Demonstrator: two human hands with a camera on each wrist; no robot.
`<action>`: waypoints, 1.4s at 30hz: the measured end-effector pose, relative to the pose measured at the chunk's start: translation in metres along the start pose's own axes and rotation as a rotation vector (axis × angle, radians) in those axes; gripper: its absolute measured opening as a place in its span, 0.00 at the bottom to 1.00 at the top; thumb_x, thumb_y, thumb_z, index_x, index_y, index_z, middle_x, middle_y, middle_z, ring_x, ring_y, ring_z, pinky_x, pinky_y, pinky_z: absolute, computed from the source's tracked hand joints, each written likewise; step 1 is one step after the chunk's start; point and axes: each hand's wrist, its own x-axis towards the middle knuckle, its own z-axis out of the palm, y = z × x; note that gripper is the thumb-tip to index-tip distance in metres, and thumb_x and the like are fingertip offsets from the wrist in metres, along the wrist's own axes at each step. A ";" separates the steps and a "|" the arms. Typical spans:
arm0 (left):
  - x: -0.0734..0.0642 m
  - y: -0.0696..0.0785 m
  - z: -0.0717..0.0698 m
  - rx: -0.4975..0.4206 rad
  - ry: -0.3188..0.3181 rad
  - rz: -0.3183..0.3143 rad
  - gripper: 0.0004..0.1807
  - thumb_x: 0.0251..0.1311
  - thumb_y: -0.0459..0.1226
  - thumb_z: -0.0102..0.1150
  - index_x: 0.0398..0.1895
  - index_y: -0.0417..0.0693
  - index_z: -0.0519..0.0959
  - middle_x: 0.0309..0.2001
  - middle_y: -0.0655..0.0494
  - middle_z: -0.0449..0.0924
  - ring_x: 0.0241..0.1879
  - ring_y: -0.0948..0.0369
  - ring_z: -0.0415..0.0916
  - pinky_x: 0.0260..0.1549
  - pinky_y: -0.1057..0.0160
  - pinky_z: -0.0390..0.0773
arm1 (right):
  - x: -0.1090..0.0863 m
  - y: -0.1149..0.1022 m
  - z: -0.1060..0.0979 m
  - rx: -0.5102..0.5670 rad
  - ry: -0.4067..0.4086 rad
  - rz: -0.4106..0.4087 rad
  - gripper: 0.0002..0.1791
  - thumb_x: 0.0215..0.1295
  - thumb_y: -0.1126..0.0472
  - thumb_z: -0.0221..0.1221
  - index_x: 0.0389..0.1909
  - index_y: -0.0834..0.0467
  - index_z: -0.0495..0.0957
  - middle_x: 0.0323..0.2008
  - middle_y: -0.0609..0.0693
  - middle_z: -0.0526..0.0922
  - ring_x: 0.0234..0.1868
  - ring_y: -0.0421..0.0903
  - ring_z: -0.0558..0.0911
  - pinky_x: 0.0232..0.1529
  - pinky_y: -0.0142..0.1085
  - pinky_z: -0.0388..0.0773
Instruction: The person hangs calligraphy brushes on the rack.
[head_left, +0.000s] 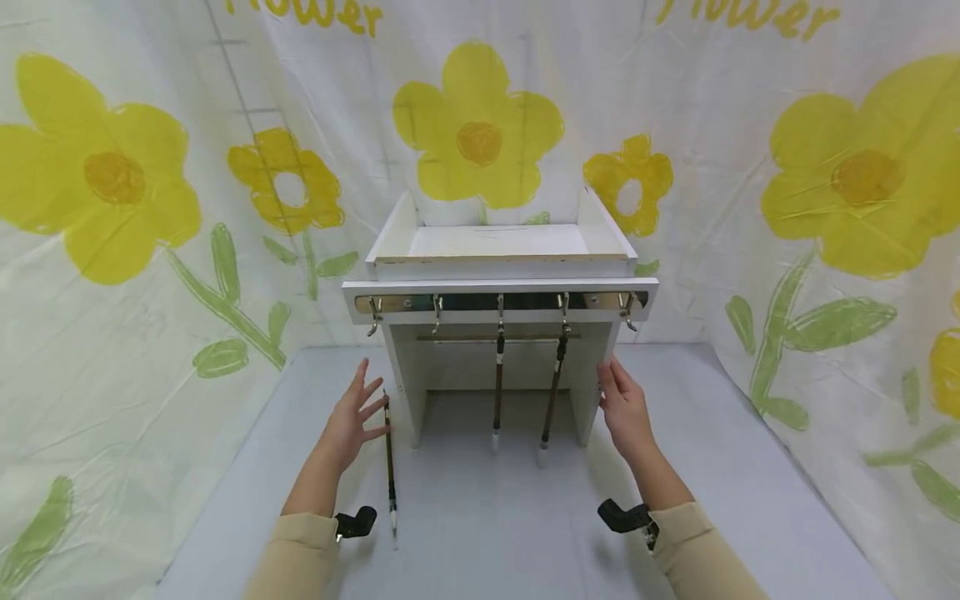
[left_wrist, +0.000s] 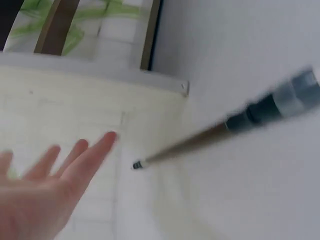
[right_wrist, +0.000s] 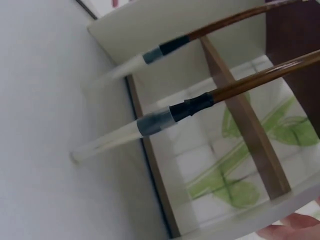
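The left hand (head_left: 351,427) is spread, its fingers apart and mostly straight, with nothing held. Just inward of its fingertips is a slim calligraphy brush (head_left: 390,458) with a brown handle, a black collar and a pale capped tip, the tip pointing back toward the person. From the head, two fingers overlap its far end (the left wrist view, though, shows a gap between hand and brush). Whether it lies flat is hard to tell.

The right hand (head_left: 624,408) is at the front edge of the white right side panel (head_left: 588,367) of a white wooden stand, its fingers partly bent against that edge; whether they pinch the panel or merely rest on it, I cannot tell.

Inward from that hand, two similar brown-handled brushes hang tip down: the nearer brush (head_left: 553,392) from the fourth hook from the left, tilted, and the farther brush (head_left: 498,383) from the middle one. Above and between both hands runs a shiny metal strip (head_left: 465,302) with five hooks (the other three carry no brush), topped by a shallow white tray (head_left: 498,242).

Behind each hand sits a black wrist camera (head_left: 356,522), then a beige sleeve (head_left: 300,550). Beneath everything is a pale blue-grey table (head_left: 480,517); beyond the stand hangs a white curtain (head_left: 555,33) printed with yellow flowers.
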 end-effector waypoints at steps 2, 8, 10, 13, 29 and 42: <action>-0.005 -0.002 -0.008 -0.023 0.093 -0.029 0.37 0.74 0.66 0.34 0.81 0.77 0.38 0.82 0.45 0.42 0.77 0.38 0.50 0.62 0.32 0.71 | -0.001 0.000 0.001 -0.015 -0.004 -0.004 0.34 0.79 0.39 0.44 0.80 0.47 0.55 0.78 0.52 0.59 0.76 0.57 0.62 0.68 0.59 0.67; -0.020 -0.009 -0.018 0.015 0.221 -0.164 0.45 0.73 0.63 0.43 0.83 0.59 0.39 0.80 0.37 0.44 0.73 0.35 0.56 0.48 0.45 0.85 | 0.000 0.000 0.002 -0.027 -0.008 -0.012 0.34 0.79 0.39 0.44 0.80 0.47 0.55 0.77 0.54 0.60 0.75 0.58 0.64 0.67 0.59 0.69; -0.023 -0.014 -0.017 0.025 0.230 -0.186 0.46 0.72 0.62 0.47 0.83 0.55 0.41 0.79 0.35 0.47 0.72 0.34 0.59 0.46 0.46 0.86 | 0.000 0.000 0.002 -0.020 -0.006 -0.013 0.34 0.79 0.40 0.44 0.80 0.47 0.55 0.77 0.54 0.60 0.75 0.58 0.63 0.67 0.59 0.68; -0.025 -0.022 -0.014 0.040 0.234 -0.194 0.47 0.71 0.57 0.54 0.82 0.51 0.44 0.77 0.34 0.51 0.70 0.33 0.61 0.44 0.46 0.87 | 0.001 0.001 0.001 -0.010 -0.006 -0.012 0.34 0.79 0.40 0.44 0.80 0.47 0.55 0.77 0.54 0.60 0.76 0.58 0.63 0.68 0.61 0.67; -0.014 -0.056 -0.010 0.219 0.172 -0.204 0.47 0.55 0.35 0.75 0.75 0.40 0.60 0.78 0.35 0.48 0.66 0.41 0.68 0.53 0.53 0.84 | 0.002 -0.003 -0.003 0.021 -0.025 0.012 0.34 0.79 0.42 0.44 0.80 0.50 0.54 0.78 0.54 0.59 0.76 0.55 0.62 0.68 0.56 0.68; -0.005 -0.055 -0.002 0.484 0.242 -0.235 0.46 0.49 0.31 0.77 0.73 0.39 0.65 0.74 0.31 0.48 0.63 0.39 0.63 0.41 0.59 0.86 | 0.002 -0.003 -0.004 -0.009 -0.033 0.004 0.34 0.79 0.40 0.44 0.80 0.46 0.54 0.79 0.52 0.58 0.77 0.57 0.62 0.67 0.58 0.69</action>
